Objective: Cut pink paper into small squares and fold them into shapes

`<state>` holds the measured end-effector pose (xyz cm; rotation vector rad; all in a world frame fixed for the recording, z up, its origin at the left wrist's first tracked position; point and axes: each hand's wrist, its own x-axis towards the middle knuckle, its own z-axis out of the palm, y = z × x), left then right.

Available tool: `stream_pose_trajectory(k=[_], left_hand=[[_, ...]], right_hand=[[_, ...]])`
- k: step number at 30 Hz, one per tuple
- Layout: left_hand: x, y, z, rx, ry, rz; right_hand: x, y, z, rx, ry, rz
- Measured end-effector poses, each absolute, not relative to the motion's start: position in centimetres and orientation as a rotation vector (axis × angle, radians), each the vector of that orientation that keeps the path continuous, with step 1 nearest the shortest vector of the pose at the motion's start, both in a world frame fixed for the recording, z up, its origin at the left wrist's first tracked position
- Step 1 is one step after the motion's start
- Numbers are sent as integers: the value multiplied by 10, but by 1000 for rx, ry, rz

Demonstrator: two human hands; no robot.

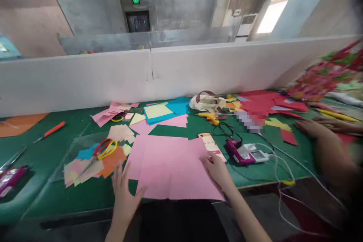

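A large pink paper sheet lies at the table's front edge, overlapping another pink sheet at its left. My left hand is by the sheet's lower left corner, fingers spread and holding nothing. At the sheet's right side, my right hand touches the edge with its fingers bent; whether it pinches the paper is hidden. Just beyond that hand lies a phone. Left of the sheet, red-and-yellow-handled scissors rest on small paper pieces in orange, blue and pink.
The green table carries blue and yellow sheets, a yellow glue gun, a purple pouch with white cables, and red paper. A co-worker's hands are at the right. A white partition runs along the back.
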<state>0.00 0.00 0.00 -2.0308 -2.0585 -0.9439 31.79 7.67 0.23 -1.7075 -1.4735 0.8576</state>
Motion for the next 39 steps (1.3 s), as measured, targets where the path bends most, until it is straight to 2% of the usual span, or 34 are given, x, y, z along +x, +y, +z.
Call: stream_pose_trajectory(k=[5,9,13,16,20,22,26,29,33,39], left_hand=[[19,-16,10,-2791,-1715,-455],[17,-13,16,-2924,-1533,-265],[-1,-7,12,-2966,-1423,-231],[-15,-2,10,-3001,-1353,-278],[-23,3,9,-3037,-1313,-399],[-24,6,7,-3020,-1309,-492],[-22,11,5,-2882,-1562,-730],[-19,15,6,-2735,-1894,-859],[-17,26,9,-2585,-2143,-849],[-10,54,16,-2523,-2208,-543]], right_hand=[[318,67,0,-1708,-1449,965],[317,66,2,-1698,-1389,1058],[320,70,0,-1684,-1370,1137],[322,74,-3,-1694,-1401,981],[319,67,4,-1603,-1616,505],[316,56,11,-1526,-1805,532],[311,29,16,-1422,-2150,906],[310,18,12,-1448,-2123,972],[307,21,8,-1521,-1928,918],[303,41,-8,-1564,-1774,648]])
